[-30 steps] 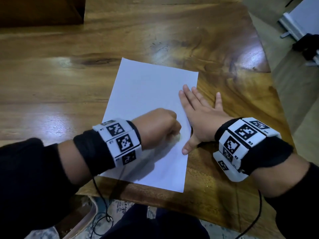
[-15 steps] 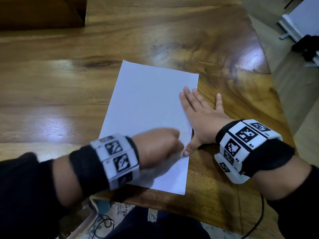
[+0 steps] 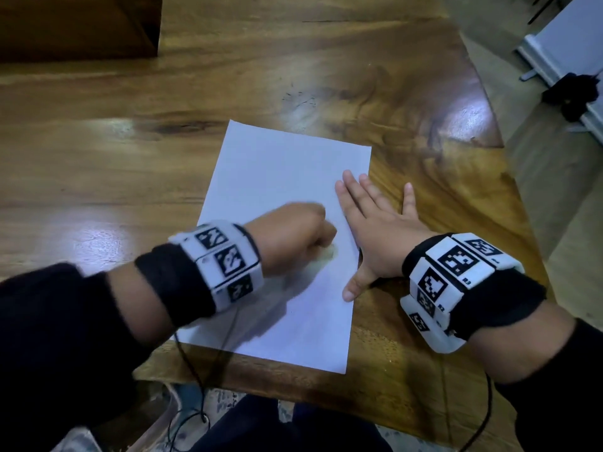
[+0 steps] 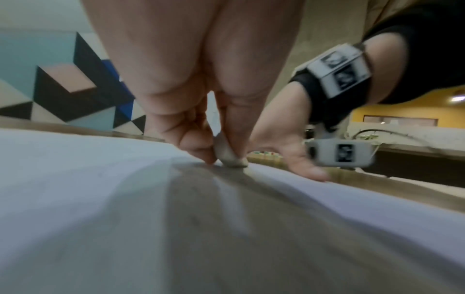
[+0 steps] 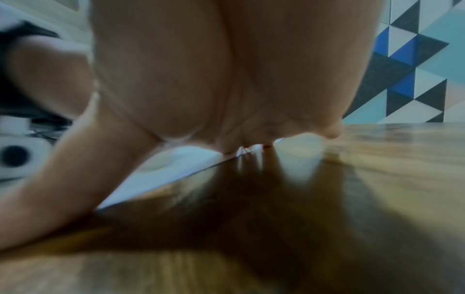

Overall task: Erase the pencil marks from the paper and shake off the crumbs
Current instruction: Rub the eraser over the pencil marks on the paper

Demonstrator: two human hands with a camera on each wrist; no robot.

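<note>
A white sheet of paper (image 3: 280, 197) lies on the wooden table (image 3: 98, 164), its near edge at the table's front edge. My left hand (image 3: 293, 236) is curled over the sheet's middle right and pinches a small pale eraser (image 4: 227, 153), whose tip presses on the paper (image 4: 75, 169). A sliver of the eraser (image 3: 328, 254) shows under the fist in the head view. My right hand (image 3: 375, 223) lies flat with straight, spread fingers across the sheet's right edge, thumb on the paper (image 5: 176, 165). No pencil marks are plain to see.
A dark wooden block (image 3: 78, 24) stands at the table's far left. The table's right edge (image 3: 509, 177) curves away to the floor, where a white board and a black object (image 3: 574, 89) lie. Cables hang from both wrist bands below the table front.
My left hand with the eraser slid toward me along the paper half a second ago and is now back farther up the sheet. The right hand has stayed flat on the right edge.
</note>
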